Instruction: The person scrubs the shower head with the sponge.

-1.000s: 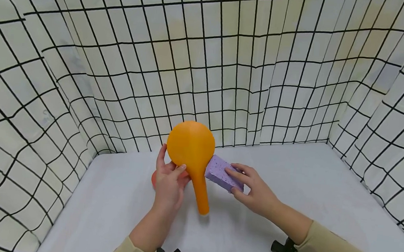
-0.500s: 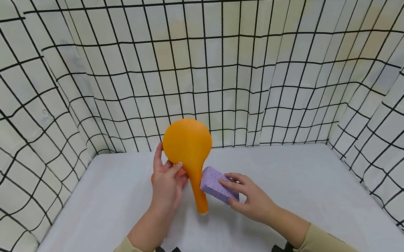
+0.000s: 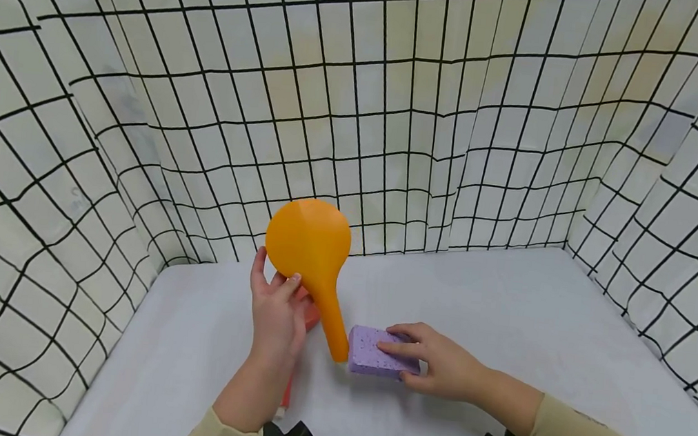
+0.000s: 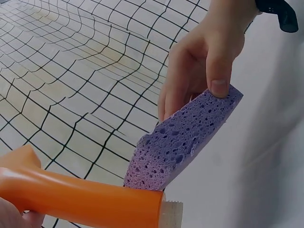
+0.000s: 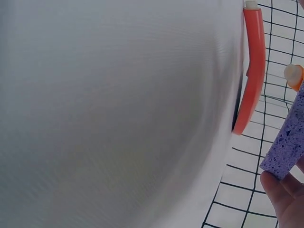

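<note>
I see the left hand (image 3: 275, 308) with its grip curled round an orange paddle (image 3: 309, 246), raised above the white tabletop (image 3: 502, 314). Right hand (image 3: 436, 357) grip pinches a purple sponge (image 3: 374, 353) resting on the tabletop just beside the paddle's handle. A red paddle (image 5: 251, 66) lies below the left hand.

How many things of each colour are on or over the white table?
Orange paddle, held up by the left hand: 1
Red paddle, mostly hidden behind that hand: 1
Purple sponge, under the right hand: 1
Total: 3
</note>
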Tool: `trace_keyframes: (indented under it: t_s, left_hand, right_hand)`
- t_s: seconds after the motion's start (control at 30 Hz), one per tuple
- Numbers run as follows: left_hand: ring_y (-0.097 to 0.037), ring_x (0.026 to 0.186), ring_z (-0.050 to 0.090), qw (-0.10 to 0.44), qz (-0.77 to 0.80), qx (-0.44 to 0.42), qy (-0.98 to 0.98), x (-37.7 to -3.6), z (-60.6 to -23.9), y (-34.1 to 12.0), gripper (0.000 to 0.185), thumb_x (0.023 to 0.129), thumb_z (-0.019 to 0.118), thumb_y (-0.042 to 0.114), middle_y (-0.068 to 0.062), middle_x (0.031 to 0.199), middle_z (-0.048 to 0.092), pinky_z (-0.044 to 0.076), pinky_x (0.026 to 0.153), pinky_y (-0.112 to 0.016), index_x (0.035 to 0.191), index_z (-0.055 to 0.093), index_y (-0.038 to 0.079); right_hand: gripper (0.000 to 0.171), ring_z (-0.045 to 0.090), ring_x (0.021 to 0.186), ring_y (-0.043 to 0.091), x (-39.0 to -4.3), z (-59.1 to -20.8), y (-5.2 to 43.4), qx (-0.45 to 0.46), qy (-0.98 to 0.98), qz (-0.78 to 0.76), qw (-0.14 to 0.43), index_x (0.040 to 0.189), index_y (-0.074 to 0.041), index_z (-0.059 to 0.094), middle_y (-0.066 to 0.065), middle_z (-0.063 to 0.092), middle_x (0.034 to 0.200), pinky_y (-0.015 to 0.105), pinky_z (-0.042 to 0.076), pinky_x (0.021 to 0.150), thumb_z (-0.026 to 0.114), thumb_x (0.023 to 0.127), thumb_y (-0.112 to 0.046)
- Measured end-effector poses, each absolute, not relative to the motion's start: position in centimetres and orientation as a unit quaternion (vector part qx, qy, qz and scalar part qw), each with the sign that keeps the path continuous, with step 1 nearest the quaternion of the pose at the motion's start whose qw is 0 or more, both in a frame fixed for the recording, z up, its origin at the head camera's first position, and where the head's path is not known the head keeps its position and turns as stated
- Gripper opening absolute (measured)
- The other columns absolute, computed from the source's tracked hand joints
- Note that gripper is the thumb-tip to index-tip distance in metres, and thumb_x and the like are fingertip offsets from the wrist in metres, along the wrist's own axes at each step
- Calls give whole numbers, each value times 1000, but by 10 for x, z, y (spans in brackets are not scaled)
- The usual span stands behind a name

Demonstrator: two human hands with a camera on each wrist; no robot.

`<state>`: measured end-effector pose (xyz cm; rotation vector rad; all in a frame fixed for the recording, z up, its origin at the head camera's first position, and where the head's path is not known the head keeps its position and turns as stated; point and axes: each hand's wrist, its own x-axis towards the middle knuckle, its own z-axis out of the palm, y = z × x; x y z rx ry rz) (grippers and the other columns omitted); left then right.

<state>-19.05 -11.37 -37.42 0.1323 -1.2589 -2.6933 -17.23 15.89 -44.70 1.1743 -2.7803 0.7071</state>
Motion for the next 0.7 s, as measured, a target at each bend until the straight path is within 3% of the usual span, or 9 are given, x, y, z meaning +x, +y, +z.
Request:
trace_keyframes:
  t_s: [0.27, 0.43, 0.7]
  left_hand:
    - [-24, 128, 53, 96, -912, 51, -395, -194, -376, -111, 63, 106, 42, 10, 0, 149, 40, 44, 106, -42, 151, 22, 49]
    - [-16, 133, 45, 123, -900, 97, -407, -201, -380, -106, 57, 108, 36, 17, 4, 152, 35, 38, 111, -34, 155, 18, 44]
    - [-22, 126, 47, 99, -863, 186, -460, -202, -388, -103, 53, 107, 34, 38, 4, 148, 36, 52, 93, -42, 154, 12, 51]
  right_hand:
    - [56, 48, 130, 21, -173, -443, 162, 382, -889, 248, 42, 140, -36, 58, 0, 49, 145, 43, 46, 104, 71, 87, -22]
    - [57, 48, 130, 21, -174, -440, 164, 367, -890, 263, 57, 140, -36, 57, -2, 49, 145, 43, 48, 102, 71, 87, -22]
    - [56, 47, 130, 24, -175, -437, 165, 356, -890, 279, 56, 140, -34, 57, -2, 48, 146, 47, 47, 102, 70, 88, -20]
